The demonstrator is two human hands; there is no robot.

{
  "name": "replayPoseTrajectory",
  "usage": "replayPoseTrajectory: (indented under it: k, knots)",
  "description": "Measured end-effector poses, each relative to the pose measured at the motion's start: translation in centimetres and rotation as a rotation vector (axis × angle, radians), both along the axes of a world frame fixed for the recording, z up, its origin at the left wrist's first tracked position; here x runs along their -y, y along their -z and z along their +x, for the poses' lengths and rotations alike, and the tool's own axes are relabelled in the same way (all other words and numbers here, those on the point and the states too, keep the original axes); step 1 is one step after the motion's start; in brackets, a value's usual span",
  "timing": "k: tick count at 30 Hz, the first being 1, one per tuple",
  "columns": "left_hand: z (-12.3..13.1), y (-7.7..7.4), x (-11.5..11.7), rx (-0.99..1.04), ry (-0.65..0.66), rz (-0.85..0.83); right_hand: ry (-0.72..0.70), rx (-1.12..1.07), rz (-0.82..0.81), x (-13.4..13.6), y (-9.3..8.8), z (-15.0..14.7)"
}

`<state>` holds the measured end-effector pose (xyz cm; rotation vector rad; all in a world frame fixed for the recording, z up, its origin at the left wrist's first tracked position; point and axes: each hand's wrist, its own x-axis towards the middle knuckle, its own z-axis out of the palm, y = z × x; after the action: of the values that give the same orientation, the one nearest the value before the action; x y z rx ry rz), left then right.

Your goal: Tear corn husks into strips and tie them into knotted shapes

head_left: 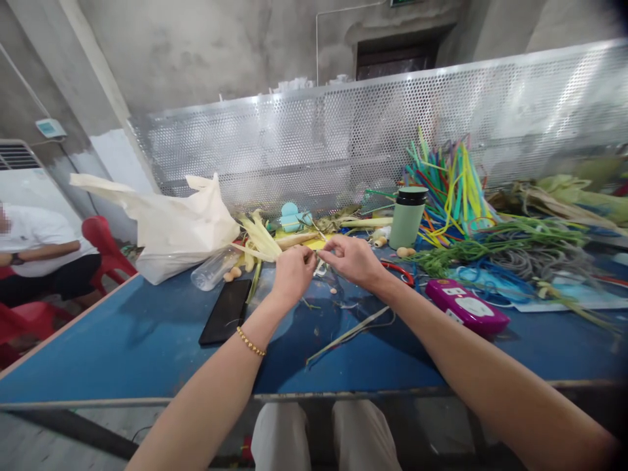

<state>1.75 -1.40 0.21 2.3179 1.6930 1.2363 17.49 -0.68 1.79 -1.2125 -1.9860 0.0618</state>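
Observation:
My left hand (pixel 293 271) and my right hand (pixel 350 258) meet above the middle of the blue table (pixel 122 347). Both are closed in a pinch on a thin pale strand (pixel 316 260) stretched between their fingertips; what it is made of is too small to tell. A gold bead bracelet (pixel 250 341) circles my left wrist. Pale corn husks (pixel 260 239) lie just behind my left hand. A long pale strip (pixel 350 333) lies on the table under my right forearm.
A black phone (pixel 226 312) lies left of my hands, beside a clear plastic bottle (pixel 213 268) and a cream cloth bag (pixel 171 222). A green flask (pixel 407 216), coloured straws (pixel 451 183), green stalks (pixel 505 245) and a magenta box (pixel 466 306) sit right. A perforated metal screen (pixel 343 137) backs the table. A seated person (pixel 39 255) is at far left.

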Motion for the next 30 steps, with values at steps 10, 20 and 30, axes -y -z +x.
replayPoseTrajectory:
  k: [10,20,30]
  knots:
    - [0.4,0.3,1.0,-0.255,-0.07,0.054,-0.173,-0.156,-0.202,0.1,-0.1,-0.4]
    - [0.8,1.0,1.2,-0.475,-0.03,0.107,-0.346,-0.522,-0.575,1.3,-0.6,0.1]
    - [0.5,0.7,0.6,-0.077,0.13,-0.031,-0.414,-0.494,-0.648,0.6,-0.7,0.8]
